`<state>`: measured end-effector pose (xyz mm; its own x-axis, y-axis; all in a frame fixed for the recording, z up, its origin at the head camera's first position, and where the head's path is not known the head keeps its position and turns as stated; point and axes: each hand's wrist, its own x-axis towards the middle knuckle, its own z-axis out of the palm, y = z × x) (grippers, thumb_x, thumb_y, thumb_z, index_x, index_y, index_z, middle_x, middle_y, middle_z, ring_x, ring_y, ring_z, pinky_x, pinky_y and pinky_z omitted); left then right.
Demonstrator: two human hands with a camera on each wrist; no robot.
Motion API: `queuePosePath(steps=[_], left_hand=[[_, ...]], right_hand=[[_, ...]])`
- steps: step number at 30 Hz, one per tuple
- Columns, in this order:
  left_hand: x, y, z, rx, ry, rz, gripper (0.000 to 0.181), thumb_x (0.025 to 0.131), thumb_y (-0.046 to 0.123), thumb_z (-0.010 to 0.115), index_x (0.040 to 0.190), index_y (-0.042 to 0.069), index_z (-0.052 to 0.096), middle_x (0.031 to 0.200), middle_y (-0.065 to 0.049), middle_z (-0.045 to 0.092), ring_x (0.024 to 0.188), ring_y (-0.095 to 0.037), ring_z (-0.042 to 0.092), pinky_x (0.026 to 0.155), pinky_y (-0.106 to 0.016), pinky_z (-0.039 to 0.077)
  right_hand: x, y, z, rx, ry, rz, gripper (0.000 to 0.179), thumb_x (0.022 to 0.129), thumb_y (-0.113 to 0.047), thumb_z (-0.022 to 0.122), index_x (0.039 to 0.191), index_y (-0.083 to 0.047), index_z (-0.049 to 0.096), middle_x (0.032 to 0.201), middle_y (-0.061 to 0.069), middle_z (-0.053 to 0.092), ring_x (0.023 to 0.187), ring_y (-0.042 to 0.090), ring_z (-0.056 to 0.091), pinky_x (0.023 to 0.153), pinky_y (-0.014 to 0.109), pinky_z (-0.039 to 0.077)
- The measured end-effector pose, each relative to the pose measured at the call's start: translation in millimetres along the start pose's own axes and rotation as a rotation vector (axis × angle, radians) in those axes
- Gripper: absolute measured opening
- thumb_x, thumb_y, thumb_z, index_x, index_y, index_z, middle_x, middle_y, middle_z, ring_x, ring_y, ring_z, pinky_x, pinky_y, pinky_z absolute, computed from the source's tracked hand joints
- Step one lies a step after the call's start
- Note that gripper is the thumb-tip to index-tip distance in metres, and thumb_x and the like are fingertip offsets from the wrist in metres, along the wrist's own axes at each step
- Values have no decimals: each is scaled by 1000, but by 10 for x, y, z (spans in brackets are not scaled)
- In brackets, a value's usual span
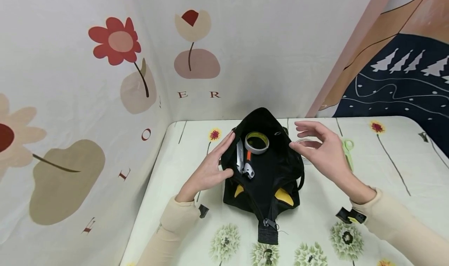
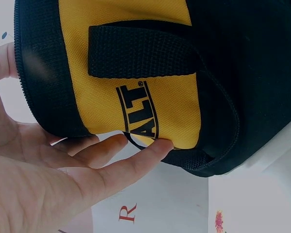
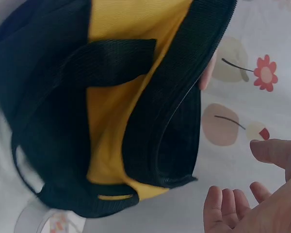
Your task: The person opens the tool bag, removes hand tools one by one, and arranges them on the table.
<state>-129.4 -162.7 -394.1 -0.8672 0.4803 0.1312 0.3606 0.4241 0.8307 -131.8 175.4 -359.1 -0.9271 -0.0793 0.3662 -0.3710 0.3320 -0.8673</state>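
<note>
A black and yellow zippered tool bag [image 1: 277,188] stands with its mouth spread wide. Inside it are a grey tape roll [image 1: 257,150], an orange and grey cutter-like tool [image 1: 248,168] and a slim silver tool [image 1: 240,155]. My left hand [image 1: 212,166] lies against the bag's left side, its fingers extended along the outer wall and the thumb by the rim. In the left wrist view, fingertips touch the yellow panel [image 2: 174,107] below a black strap. Beside the right rim hovers my right hand [image 1: 320,149], fingers bent loosely and nothing between them.
Green-handled scissors [image 1: 348,153] lie behind my right hand. A clear tape roll [image 3: 31,218] sits by the bag, partly hidden. The flower-print tablecloth [image 1: 382,180] meets a printed cloth wall [image 1: 263,63] at the back and left.
</note>
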Motion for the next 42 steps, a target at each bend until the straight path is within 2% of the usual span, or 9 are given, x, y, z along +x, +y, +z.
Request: queuePosePath(steps=[4, 9, 12, 16, 21, 24, 33, 39, 42], left_hand=[[3, -4, 6, -9, 1, 4, 101, 88, 2, 60, 179, 10, 18, 187, -2, 10, 171, -25, 12, 132, -63, 22], [3, -11, 15, -45, -2, -7, 101, 87, 3, 60, 179, 11, 19, 187, -2, 10, 171, -27, 13, 122, -64, 39], [2, -9, 22, -56, -2, -16, 101, 87, 3, 59, 179, 12, 20, 187, -2, 9, 170, -27, 15, 116, -66, 45], [-1, -14, 23, -52, 0, -26, 101, 87, 3, 60, 179, 13, 20, 187, -2, 10, 170, -28, 16, 116, -70, 44], [-8, -18, 22, -37, 0, -33, 101, 87, 4, 60, 179, 13, 20, 187, -3, 10, 170, -28, 17, 117, -72, 43], [-8, -11, 20, -36, -2, -30, 101, 87, 5, 60, 179, 13, 20, 187, -3, 11, 170, -29, 17, 117, -72, 43], [-8, -15, 19, -47, -5, -38, 100, 88, 5, 60, 179, 16, 21, 187, -4, 10, 170, -29, 19, 118, -73, 41], [-4, -14, 15, -48, -6, -36, 101, 87, 4, 60, 179, 15, 21, 187, -3, 10, 169, -29, 20, 118, -72, 43], [-2, -15, 16, -45, -6, -38, 101, 87, 4, 60, 179, 16, 20, 187, -1, 10, 169, -29, 20, 117, -71, 43]], right_hand=[[25, -12, 100, 55, -8, -3, 48, 91, 8, 84, 137, 4, 72, 127, -4, 74, 108, 8, 71, 91, 20, 60], [50, -8, 219, 61, -36, -32, 45, 90, 9, 84, 134, 3, 74, 130, 11, 75, 109, 11, 71, 90, 20, 61], [57, 1, 288, 52, -51, -46, 46, 90, 8, 85, 134, 2, 74, 131, 17, 75, 109, 6, 68, 91, 19, 60], [62, 23, 398, 27, -78, -45, 46, 91, 4, 86, 135, 0, 75, 130, 17, 76, 108, 4, 67, 93, 18, 58], [77, 69, 519, 0, -139, -15, 48, 92, 1, 87, 138, -4, 74, 131, 17, 76, 116, 27, 69, 95, 20, 57], [105, 99, 580, -21, -172, 13, 50, 92, 0, 87, 139, -5, 73, 132, 16, 76, 118, 36, 69, 96, 24, 58], [177, 162, 704, -56, -223, 5, 48, 93, -2, 87, 139, -5, 73, 129, 16, 77, 115, 36, 70, 93, 37, 61], [191, 235, 792, -94, -289, 14, 50, 93, 0, 86, 141, -2, 71, 129, 16, 77, 118, 38, 71, 96, 55, 61], [191, 274, 832, -109, -308, 29, 51, 93, 1, 86, 142, -1, 71, 129, 17, 78, 119, 38, 72, 96, 58, 61]])
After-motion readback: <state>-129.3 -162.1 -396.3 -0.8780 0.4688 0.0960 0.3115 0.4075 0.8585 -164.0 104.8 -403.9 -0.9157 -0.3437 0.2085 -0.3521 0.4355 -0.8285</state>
